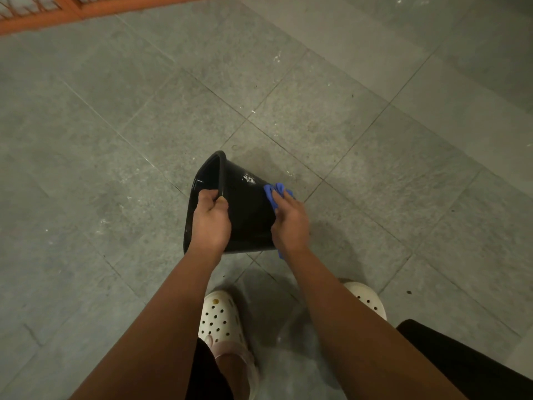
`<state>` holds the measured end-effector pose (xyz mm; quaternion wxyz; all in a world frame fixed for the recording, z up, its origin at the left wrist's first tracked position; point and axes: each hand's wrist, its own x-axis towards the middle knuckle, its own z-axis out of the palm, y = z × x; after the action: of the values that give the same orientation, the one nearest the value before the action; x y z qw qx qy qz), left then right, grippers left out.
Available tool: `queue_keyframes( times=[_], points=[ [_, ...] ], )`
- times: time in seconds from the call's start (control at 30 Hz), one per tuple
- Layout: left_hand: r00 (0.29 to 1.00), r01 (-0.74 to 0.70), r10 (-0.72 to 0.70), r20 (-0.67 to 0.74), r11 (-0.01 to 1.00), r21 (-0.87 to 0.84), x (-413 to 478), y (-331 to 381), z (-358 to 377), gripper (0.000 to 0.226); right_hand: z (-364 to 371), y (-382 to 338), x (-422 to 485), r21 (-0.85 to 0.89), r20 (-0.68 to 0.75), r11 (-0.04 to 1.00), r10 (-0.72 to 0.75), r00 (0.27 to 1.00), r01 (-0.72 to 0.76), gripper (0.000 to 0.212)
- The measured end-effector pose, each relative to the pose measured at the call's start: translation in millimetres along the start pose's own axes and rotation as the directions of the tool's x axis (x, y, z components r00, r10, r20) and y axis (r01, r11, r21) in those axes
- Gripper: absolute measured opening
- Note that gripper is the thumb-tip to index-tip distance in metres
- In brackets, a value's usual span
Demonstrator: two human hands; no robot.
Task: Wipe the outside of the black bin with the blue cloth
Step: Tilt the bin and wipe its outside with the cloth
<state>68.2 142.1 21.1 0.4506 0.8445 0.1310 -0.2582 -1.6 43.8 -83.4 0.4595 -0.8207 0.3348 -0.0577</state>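
Black bin [248, 209] lay tipped on its side over the tiled floor [115, 140], mouth to my left, which put its outer wall up toward me for wiping. My left hand [212, 223] gripped the rim [222, 171], fingers curled inside and thumb outside, I judged to steady it. My right hand [290, 225] held the bunched blue cloth [272, 192] pressed to the wall near the base, fingers closed loosely over it; a white smear [248, 179] sat just beside the cloth, apparently unwiped.

Tipped black bin [248, 217], blue cloth [272, 192] against it.
Mouth faces 9 o'clock; white smudge [248, 178] on its wall; cloth bunched at 3 o'clock.
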Motion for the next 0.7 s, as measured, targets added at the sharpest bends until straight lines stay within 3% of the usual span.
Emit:
queue_keyframes(
  times=[0.07, 0.17, 0.3, 0.37, 0.5, 0.6, 0.7],
  points=[
    [0.999, -0.019, 0.018, 0.027, 0.999, 0.040, 1.4, 4.2, 2.2, 0.023, -5.3, 4.6, -1.3, 0.014, -0.002, 1.000, -0.006, 1.000, 0.006, 0.047],
    [0.997, -0.079, 0.074, 0.030, 0.974, 0.211, 2.2, 11.7, 8.2, 0.027, -6.2, 18.4, 4.2, -0.045, 0.112, 0.999, 0.024, 0.993, -0.019, 0.053],
    [0.991, -0.119, 0.132, -0.010, 0.926, 0.358, -1.1, 13.4, 12.4, 0.019, -4.9, 31.1, -5.7, -0.138, 0.291, 0.977, 0.196, 0.937, -0.161, 0.043],
    [0.984, -0.152, 0.175, -0.023, 0.905, 0.396, -5.2, 11.2, 12.5, 0.019, -1.1, 27.8, -17.5, -0.117, 0.230, 0.972, 0.228, 0.946, -0.206, 0.042],
    [0.974, -0.195, 0.223, -0.031, 0.906, 0.376, -6.1, 13.0, 7.4, 0.024, 3.6, 19.7, -15.3, -0.051, -0.008, 0.991, 0.124, 0.992, -0.124, 0.044],
    [0.979, -0.196, 0.204, -0.002, 0.940, 0.279, -4.0, 19.0, 5.9, 0.036, -5.2, 13.7, -5.3, -0.106, -0.065, 0.988, 0.102, 0.993, -0.109, 0.050],
    [0.971, -0.236, 0.238, 0.033, 0.920, 0.313, -2.7, 19.0, 8.9, 0.035, -10.3, 13.7, -2.8, -0.168, -0.090, 0.982, 0.071, 0.993, -0.085, 0.054]
  ],
)
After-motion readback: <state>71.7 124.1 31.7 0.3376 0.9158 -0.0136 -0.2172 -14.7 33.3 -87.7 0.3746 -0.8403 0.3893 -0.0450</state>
